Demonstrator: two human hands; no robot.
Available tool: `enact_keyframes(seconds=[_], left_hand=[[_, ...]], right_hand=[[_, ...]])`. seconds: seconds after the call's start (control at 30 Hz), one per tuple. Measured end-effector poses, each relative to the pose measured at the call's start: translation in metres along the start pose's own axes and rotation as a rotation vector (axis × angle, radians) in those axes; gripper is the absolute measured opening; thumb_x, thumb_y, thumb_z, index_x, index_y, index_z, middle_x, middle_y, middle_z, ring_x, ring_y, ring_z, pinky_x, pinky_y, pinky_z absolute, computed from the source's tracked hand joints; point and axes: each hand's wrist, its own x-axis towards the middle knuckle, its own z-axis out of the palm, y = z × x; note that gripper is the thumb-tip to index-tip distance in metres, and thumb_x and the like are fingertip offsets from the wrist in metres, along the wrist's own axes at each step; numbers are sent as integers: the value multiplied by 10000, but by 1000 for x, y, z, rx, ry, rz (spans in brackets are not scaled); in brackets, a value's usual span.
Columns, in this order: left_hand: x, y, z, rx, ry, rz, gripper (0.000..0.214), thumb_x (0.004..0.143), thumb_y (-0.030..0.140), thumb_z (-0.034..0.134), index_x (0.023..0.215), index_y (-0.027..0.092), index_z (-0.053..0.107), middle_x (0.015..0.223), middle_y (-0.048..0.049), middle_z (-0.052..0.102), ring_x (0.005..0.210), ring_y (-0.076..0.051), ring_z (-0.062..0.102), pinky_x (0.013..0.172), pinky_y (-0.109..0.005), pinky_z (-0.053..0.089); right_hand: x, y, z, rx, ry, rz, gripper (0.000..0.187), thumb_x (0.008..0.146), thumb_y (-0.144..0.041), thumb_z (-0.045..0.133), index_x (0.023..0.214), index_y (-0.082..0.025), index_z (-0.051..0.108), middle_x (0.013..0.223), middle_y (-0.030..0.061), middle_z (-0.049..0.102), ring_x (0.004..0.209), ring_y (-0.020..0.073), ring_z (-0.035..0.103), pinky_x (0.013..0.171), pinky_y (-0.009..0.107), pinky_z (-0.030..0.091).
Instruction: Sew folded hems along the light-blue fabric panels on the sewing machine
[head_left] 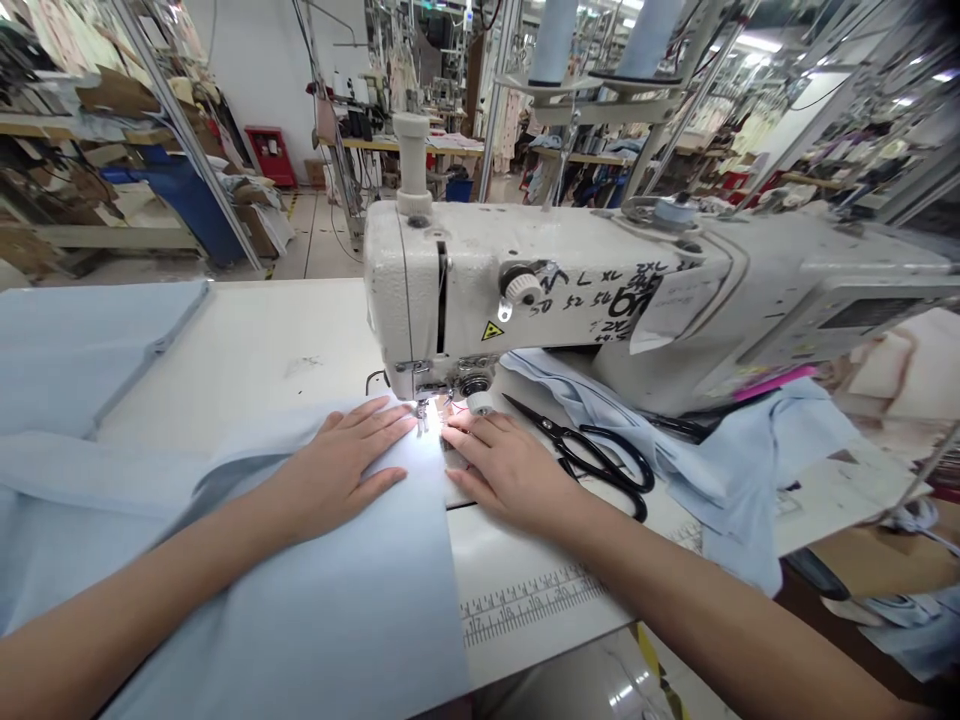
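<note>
My left hand (341, 465) lies flat, fingers spread, on a pale blue fabric (315, 590) spread across the sewing table (247, 350). Its fingertips reach toward the presser foot (424, 412) of a white sewing machine (525, 290). My right hand (506, 465) also rests flat on the table beside the fabric's right edge, fingers pointing left at the lit needle area. Neither hand grips anything. Black scissors (600, 460) lie just right of my right hand.
More pale blue fabric (720, 470) is bunched under the machine arm at right. Folded blue cloth (82, 350) lies at far left. A ruler strip (532, 595) runs along the table's front edge. Racks, shelves and workstations fill the background.
</note>
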Motion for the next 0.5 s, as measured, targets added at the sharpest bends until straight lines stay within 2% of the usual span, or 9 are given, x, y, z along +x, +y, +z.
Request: enact_keyframes(seconds=[0.17, 0.33, 0.4, 0.5], left_hand=[[0, 2, -2, 5, -10, -18, 530, 961, 485, 331, 1419, 225, 382, 1491, -57, 370, 1385, -285, 280, 1054, -469, 334], [-2, 3, -1, -4, -12, -33, 518, 966, 463, 321, 1422, 222, 369, 1500, -62, 354, 1393, -296, 260, 1048, -504, 336], [-6, 3, 0, -31, 14, -19, 509, 963, 453, 339, 1410, 214, 385, 1495, -68, 362, 1390, -289, 267, 1057, -499, 332], [-11, 3, -1, -146, 109, 28, 452, 960, 402, 347, 1325, 173, 482, 1443, -84, 438, 1352, -244, 341, 1093, -437, 315]], right_hand=[[-2, -1, -5, 9, 71, 30, 289, 921, -237, 502, 1153, -89, 591, 1167, 137, 628, 1079, 265, 536, 954, 429, 443], [-4, 0, -10, 3, 102, 51, 268, 898, -207, 526, 1132, -98, 600, 1133, 130, 645, 1045, 268, 561, 929, 438, 474], [-14, 3, -14, -22, 131, 81, 254, 906, -208, 501, 1113, -108, 608, 1113, 136, 648, 1032, 276, 574, 894, 451, 499], [-45, 13, -22, -93, 213, 164, 261, 924, -200, 433, 1100, -140, 615, 1085, 137, 650, 1003, 275, 597, 844, 457, 528]])
